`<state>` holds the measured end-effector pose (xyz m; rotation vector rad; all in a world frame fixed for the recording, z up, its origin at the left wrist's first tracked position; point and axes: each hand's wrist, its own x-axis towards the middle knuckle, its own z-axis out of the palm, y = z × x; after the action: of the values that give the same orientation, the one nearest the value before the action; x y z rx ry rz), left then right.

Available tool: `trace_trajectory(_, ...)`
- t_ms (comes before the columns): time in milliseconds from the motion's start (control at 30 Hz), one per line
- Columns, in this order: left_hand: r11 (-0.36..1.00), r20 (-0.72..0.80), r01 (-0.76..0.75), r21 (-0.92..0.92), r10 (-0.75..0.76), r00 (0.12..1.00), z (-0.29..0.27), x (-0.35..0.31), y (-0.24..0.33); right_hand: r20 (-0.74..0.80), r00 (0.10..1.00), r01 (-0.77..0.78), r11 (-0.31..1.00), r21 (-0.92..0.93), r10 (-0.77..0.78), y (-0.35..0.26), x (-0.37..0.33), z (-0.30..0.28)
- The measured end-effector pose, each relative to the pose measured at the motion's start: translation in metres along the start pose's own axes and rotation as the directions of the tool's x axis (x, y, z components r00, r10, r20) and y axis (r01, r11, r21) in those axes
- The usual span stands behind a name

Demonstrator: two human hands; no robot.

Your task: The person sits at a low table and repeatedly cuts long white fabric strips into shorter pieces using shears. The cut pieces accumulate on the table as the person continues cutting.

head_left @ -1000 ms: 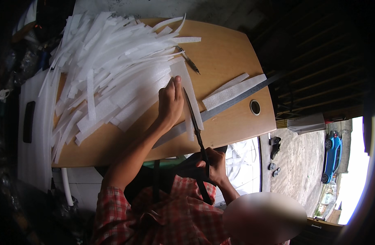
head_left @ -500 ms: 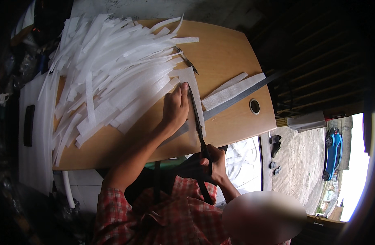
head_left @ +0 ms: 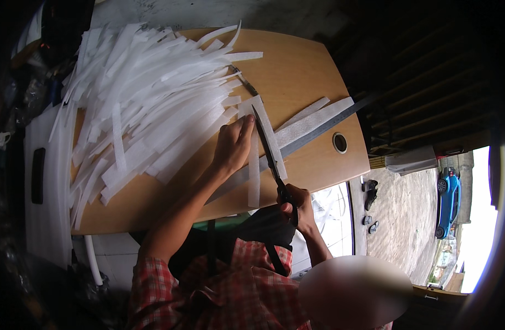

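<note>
My right hand (head_left: 298,208) grips the handles of a pair of black scissors (head_left: 269,154) near the table's front edge. Their long blades point away from me and lie along a piece of thin white foam sheet (head_left: 275,157). On the left of the blades, a narrow foam strip (head_left: 254,184) hangs toward the front edge. At the far end of this piece my left hand (head_left: 234,144) pinches the foam, thumb close to the blade tip. Whether the two parts are still joined at that end is hard to see.
A large heap of white foam strips (head_left: 159,99) covers the left of the wooden table (head_left: 296,66). Right of the scissors lie a grey metal ruler (head_left: 318,127) and loose foam strips (head_left: 313,118). A dark slim tool (head_left: 244,80) rests beyond my left hand. The tabletop has a round hole (head_left: 340,143).
My right hand and the scissors have shifted right and slightly farther from me. The narrow strip now hangs apart from the wider piece along the cut. My left hand has stayed nearly in place.
</note>
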<state>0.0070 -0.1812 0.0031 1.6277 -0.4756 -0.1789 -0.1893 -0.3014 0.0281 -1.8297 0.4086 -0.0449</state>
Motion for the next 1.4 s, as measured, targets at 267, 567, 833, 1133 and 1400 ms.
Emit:
trace_trajectory(267, 0.994, -0.060, -0.044, -0.096, 0.039, 0.997, -0.006, 0.005, 0.000, 0.043, 0.999, -0.002, 1.000, 0.002, 0.002, 0.003, 0.000, 0.000)
trace_trajectory(567, 0.989, 0.023, -0.138, -0.054, 0.139, 0.990, -0.010, 0.010, -0.005, 0.014, 1.000, -0.008, 1.000, -0.009, 0.008, 0.005, 0.005, -0.001)
trace_trajectory(833, 0.986, 0.213, -0.007, -0.165, 0.043, 0.976, -0.019, 0.011, 0.000, 0.042, 0.997, -0.074, 0.992, 0.103, 0.070, -0.007, 0.011, -0.004)
trace_trajectory(1133, 0.952, 0.095, 0.172, -0.251, -0.153, 0.984, -0.024, 0.012, 0.009, -0.039, 0.999, 0.010, 0.969, 0.248, 0.000, 0.000, -0.008, -0.017)
trace_trajectory(1400, 0.960, -0.011, 0.109, -0.257, -0.116, 0.993, 0.009, 0.007, -0.015, -0.250, 0.968, 0.043, 0.990, 0.133, -0.008, 0.029, -0.007, -0.050)
